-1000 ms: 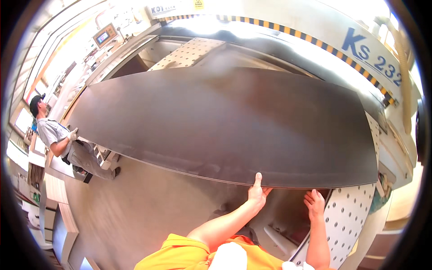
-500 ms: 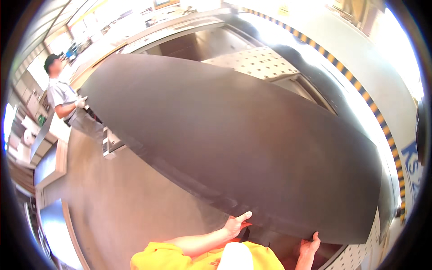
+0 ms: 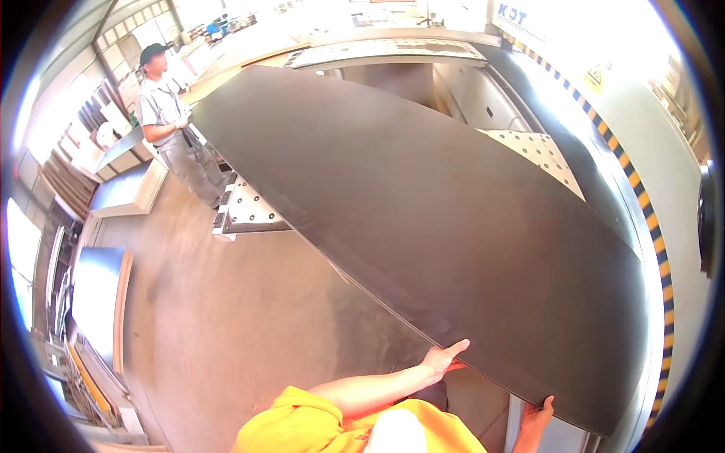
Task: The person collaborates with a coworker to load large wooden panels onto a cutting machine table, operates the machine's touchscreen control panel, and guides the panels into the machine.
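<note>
A large dark flat panel [image 3: 423, 219] lies diagonally across a machine with perforated white beds. My left hand [image 3: 445, 357] grips the panel's near long edge, thumb on top and fingers underneath. My right hand [image 3: 537, 415] holds the same edge farther right, close to the lower right corner, with fingertips at the rim. At the panel's far end a co-worker [image 3: 162, 121] in grey, wearing a dark cap, has hands on its edge.
A machine beam with yellow-black striping [image 3: 643, 198] curves along the right. Perforated bed sections [image 3: 527, 149] show beyond and beside the panel. On the left stand stacked boards [image 3: 127, 186] and a blue-topped stack [image 3: 99, 302] on the concrete floor [image 3: 249, 302].
The view has swung, so the panel now runs more diagonally, with its near right end lower in the picture. The co-worker appears higher and farther right. Both my hands have stayed on the edge.
</note>
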The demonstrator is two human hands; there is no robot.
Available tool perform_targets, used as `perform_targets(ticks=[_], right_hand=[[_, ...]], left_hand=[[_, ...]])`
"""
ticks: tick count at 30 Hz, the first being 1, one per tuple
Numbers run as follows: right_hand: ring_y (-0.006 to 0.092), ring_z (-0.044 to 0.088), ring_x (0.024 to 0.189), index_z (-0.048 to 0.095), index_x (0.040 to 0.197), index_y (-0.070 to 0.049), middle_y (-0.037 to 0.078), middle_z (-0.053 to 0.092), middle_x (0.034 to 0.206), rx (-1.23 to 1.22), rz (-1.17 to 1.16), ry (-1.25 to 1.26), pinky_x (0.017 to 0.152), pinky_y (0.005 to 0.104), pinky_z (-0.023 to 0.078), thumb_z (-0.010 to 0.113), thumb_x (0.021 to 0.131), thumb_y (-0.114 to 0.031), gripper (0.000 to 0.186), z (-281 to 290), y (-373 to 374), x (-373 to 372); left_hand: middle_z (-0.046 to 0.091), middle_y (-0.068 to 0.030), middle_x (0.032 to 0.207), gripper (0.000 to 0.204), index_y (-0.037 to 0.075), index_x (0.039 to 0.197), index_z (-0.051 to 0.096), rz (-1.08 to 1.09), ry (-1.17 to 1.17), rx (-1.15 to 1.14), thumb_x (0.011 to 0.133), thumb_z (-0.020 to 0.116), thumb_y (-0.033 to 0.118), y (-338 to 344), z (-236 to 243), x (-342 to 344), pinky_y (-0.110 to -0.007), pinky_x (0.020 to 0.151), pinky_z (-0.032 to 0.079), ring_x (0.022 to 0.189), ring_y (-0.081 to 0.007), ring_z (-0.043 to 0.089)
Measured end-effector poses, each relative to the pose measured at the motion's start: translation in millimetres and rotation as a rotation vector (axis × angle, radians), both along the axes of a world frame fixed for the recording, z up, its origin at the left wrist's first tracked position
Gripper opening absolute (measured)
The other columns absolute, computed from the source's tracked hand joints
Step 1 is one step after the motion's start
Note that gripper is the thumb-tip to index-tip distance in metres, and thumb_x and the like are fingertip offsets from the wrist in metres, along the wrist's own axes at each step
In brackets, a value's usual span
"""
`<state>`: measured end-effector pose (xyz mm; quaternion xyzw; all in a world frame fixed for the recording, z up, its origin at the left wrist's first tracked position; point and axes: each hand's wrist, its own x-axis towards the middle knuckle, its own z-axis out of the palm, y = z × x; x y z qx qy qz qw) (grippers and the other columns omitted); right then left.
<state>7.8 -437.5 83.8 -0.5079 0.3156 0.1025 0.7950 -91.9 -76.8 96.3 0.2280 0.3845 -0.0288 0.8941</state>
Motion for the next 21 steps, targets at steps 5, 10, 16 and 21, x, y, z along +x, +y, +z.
perform_targets(ticks=[5, 10, 16, 21], right_hand=[[0.0183, 0.060, 0.081, 0.056, 0.110, -0.006, 0.006, 0.061, 0.094, -0.196, 0.189, 0.083, 0.065, 0.0272, 0.049, 0.063, 0.084, -0.059, 0.060, -7.0, 14.0, 127.4], [0.0130, 0.047, 0.048, 0.055, 0.090, -0.013, 0.002, 0.052, 0.064, -0.604, 0.528, 0.377, 0.041, 0.0218, 0.037, 0.061, 0.077, -0.073, 0.062, 58.0, 40.5, 250.4], [0.0328, 0.051, 0.117, 0.046, 0.133, 0.003, 0.019, 0.054, 0.130, -0.429, 0.688, 0.413, 0.104, 0.0405, 0.038, 0.052, 0.096, -0.047, 0.063, 28.8, 48.9, 407.3], [0.0304, 0.047, 0.122, 0.042, 0.137, 0.001, 0.017, 0.048, 0.137, -0.189, 0.806, 0.140, 0.107, 0.0386, 0.036, 0.050, 0.099, -0.036, 0.054, 75.0, 122.4, 458.5]], left_hand=[[0.069, -0.0205, 0.095, 0.085, -0.011, 0.110, 0.057, -0.355, 0.118, 0.112, 0.079, 0.064, 0.068, 40.9, 15.3, 79.2, -0.036, 0.073, 0.059, 0.083, -0.0274, 0.070], [0.064, -0.0134, 0.063, 0.088, -0.009, 0.108, 0.055, -0.203, 0.340, 0.498, 0.086, 0.043, 0.075, 154.3, 32.4, 96.0, -0.029, 0.041, 0.048, 0.048, -0.0193, 0.062], [0.055, -0.0073, 0.056, 0.070, -0.005, 0.087, 0.058, -0.045, 0.530, 0.641, 0.094, 0.044, 0.062, 255.7, 29.7, 163.1, -0.030, 0.036, 0.036, 0.040, -0.0144, 0.049], [0.048, -0.0054, 0.052, 0.063, -0.004, 0.089, 0.059, -0.136, 0.483, 0.505, 0.096, 0.047, 0.058, 292.1, 20.8, 202.8, -0.030, 0.035, 0.030, 0.037, -0.0137, 0.038]])
